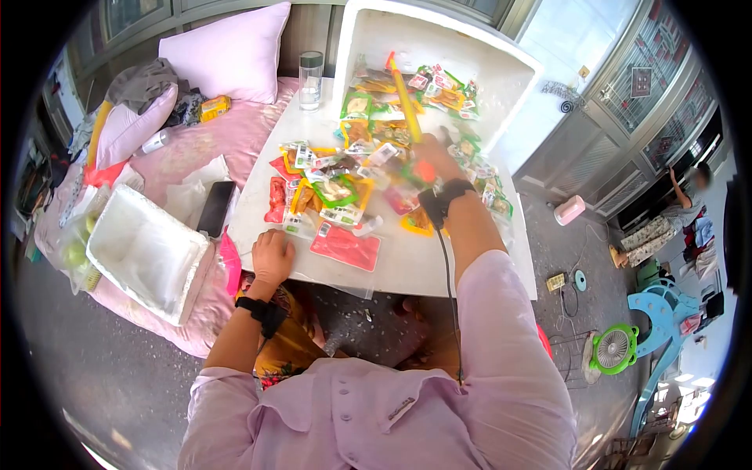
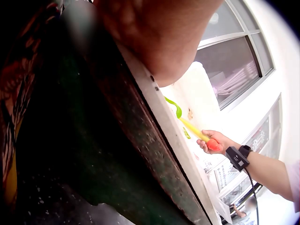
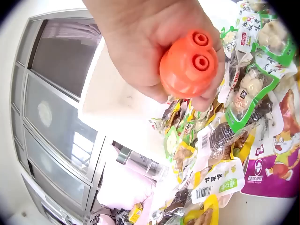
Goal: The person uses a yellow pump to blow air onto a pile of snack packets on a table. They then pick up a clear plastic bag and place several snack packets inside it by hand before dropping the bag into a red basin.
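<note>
My right hand (image 1: 435,160) grips a yellow plastic stick (image 1: 406,102) over the snack packets at the mouth of the white foam box (image 1: 513,59). An orange knob (image 3: 187,68) with two round rings pokes out of the fist in the right wrist view. The stick's far end reaches into the box, among the packets. My left hand (image 1: 272,257) rests on the table's near edge, fingers loosely bent and holding nothing. Just right of it lies a flat red packet (image 1: 346,246). Small sealed snack packets (image 1: 337,189) with green and yellow borders are heaped across the white table (image 1: 254,211).
A glass bottle (image 1: 311,81) stands on the table left of the box. On the pink-covered bed are a small foam box (image 1: 149,251), a phone (image 1: 216,209) and a pillow (image 1: 227,51). A green fan (image 1: 615,348) is on the floor at right; another person (image 1: 666,215) is farther back.
</note>
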`<state>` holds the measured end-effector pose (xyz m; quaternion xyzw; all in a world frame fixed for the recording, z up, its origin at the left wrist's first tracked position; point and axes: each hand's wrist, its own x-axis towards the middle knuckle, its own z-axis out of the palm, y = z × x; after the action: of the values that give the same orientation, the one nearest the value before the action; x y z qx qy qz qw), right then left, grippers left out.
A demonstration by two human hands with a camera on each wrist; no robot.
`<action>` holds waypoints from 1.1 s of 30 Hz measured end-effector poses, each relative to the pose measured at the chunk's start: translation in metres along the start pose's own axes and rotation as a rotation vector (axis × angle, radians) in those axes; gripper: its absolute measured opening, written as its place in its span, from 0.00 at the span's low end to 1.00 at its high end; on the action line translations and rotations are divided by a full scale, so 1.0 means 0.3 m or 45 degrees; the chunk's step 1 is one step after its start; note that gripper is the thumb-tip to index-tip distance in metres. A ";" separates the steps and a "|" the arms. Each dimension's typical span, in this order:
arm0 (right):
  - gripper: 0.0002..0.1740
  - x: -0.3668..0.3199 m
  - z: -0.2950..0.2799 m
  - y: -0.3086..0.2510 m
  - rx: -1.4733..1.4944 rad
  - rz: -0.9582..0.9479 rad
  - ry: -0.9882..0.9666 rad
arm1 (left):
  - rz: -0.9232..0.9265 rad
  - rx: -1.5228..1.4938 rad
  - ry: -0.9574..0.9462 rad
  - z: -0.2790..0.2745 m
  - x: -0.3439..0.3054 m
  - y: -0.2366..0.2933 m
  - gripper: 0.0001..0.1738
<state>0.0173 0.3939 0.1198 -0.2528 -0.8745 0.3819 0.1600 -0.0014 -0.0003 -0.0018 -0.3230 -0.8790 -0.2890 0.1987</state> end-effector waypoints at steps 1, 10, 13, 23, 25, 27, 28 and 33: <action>0.22 0.001 0.001 0.009 0.015 0.004 -0.083 | 0.006 -0.004 0.010 0.002 0.000 -0.002 0.14; 0.25 -0.304 -0.130 0.172 -0.079 -0.080 -0.254 | -0.018 0.020 -0.004 -0.016 -0.007 0.014 0.12; 0.27 -0.518 -0.231 0.176 0.131 0.090 -0.140 | 0.010 0.009 0.033 -0.014 -0.004 0.019 0.12; 0.23 -0.448 -0.285 0.044 0.367 0.117 -0.093 | 0.001 0.029 0.035 -0.005 -0.001 0.013 0.12; 0.23 -0.340 -0.237 0.002 0.245 0.079 -0.114 | -0.009 0.029 0.026 -0.004 -0.004 0.010 0.12; 0.23 -0.197 -0.167 0.026 0.138 -0.123 -0.072 | -0.019 0.027 0.006 -0.005 -0.002 0.011 0.12; 0.23 -0.124 -0.133 0.048 0.084 -0.224 -0.051 | -0.022 0.029 -0.011 -0.007 -0.001 0.012 0.12; 0.22 0.018 -0.039 0.043 -0.128 -0.277 -0.099 | -0.016 0.019 -0.028 -0.008 0.003 0.008 0.12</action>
<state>0.0224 0.4113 0.1183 -0.1491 -0.9203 0.3275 0.1537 0.0000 0.0002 0.0015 -0.3192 -0.8853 -0.2802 0.1893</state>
